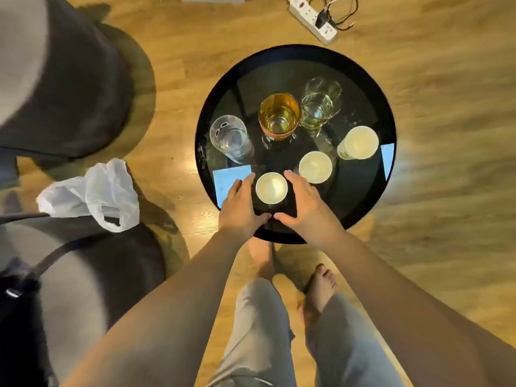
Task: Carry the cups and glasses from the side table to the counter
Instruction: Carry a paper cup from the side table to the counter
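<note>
A round black glass side table (363,88) carries three white paper cups and several glasses. The nearest cup (271,187) stands between my two hands. My left hand (241,205) lies just left of it and my right hand (303,202) just right, fingers straight, thumbs almost meeting in front of the cup; neither plainly grips it. A second cup (315,166) and a third cup (358,142) stand further right. Behind them are a clear glass (231,138), an amber glass (279,114) and two clear glasses (319,108) close together.
Two grey and black seats (64,79) stand at the left, with a white plastic bag (92,194) on the floor between them. A white power strip (312,16) with cables lies beyond the table. My bare feet (321,286) are close to the table's near edge.
</note>
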A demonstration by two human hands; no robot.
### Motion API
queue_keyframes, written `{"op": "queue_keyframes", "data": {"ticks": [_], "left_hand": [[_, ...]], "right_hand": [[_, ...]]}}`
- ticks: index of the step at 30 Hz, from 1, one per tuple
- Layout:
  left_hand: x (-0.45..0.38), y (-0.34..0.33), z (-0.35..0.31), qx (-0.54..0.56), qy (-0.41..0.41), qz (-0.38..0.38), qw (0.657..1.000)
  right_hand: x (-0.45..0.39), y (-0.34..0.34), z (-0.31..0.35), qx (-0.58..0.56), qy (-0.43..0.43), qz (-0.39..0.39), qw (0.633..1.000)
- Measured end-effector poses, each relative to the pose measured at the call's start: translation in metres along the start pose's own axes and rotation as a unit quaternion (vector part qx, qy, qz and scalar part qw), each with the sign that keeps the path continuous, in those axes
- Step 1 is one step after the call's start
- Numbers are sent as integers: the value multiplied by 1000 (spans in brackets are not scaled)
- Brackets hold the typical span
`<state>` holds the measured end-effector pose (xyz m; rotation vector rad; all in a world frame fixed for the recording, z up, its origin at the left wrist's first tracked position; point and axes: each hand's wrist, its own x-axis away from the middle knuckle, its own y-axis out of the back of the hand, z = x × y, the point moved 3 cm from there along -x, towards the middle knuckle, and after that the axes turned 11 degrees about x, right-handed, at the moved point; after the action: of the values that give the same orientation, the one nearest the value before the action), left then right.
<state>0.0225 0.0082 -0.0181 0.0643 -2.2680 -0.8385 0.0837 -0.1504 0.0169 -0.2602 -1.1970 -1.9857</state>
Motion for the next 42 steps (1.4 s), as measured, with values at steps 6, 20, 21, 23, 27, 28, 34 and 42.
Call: {"op": "queue_keyframes", "data": {"ticks": [6,20,21,23,27,28,34,42], "left_hand": [[-17,-13,13,39,-24,-9,999],[50,77,-122,209,-169,-36,962],[61,87,-144,219,-186,-46,957],[80,109,-191,235,-220,-65,945],[126,151,-284,236,-289,-103,922],[140,160,-309,240,-306,-105,915],[223,210,-435,268,-424,-134,854],[339,273,-574,257,-552,-108,786]], "right_hand": [[-23,-22,-9,-42,-32,20,998],[39,117,49,-168,14,-121,978],[50,139,56,-163,18,-142,976],[73,187,70,-156,33,-182,970],[127,284,94,-157,67,-267,949],[143,309,100,-160,76,-289,941],[239,430,136,-173,119,-386,898],[374,564,187,-142,141,-487,850]]}}
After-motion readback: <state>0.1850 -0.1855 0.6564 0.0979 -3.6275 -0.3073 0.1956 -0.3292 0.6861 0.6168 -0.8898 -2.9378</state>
